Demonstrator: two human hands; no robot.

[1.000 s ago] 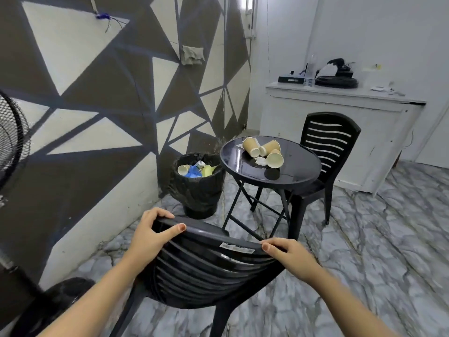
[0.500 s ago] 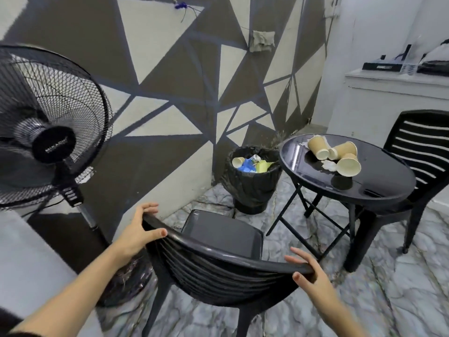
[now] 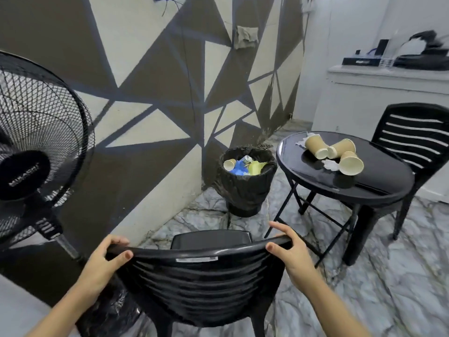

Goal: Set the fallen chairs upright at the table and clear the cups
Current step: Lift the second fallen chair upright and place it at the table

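The top rail of the near chair (image 3: 201,276) is gripped at its 2 ends, the left hand (image 3: 102,266) and right hand (image 3: 292,256) each wrapped over it. The chair stands upright, seat toward the bin (image 3: 246,188); its white label is unreadable. 3 cups (image 3: 334,155) lie tipped on the round table (image 3: 379,188), right of the bin. "MIRACH", roughly, is read on the fan (image 3: 24,175).

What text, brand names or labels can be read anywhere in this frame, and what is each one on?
"MIRACH" or close to it: white brand lettering on the hub of the standing fan; the last letters are unclear.
White sticker on the top rail of the near chair, between the hands: print is too small and blurred to read.
Black devices on the white counter: any markings are too blurred to read.
Paper cups: no print visible.
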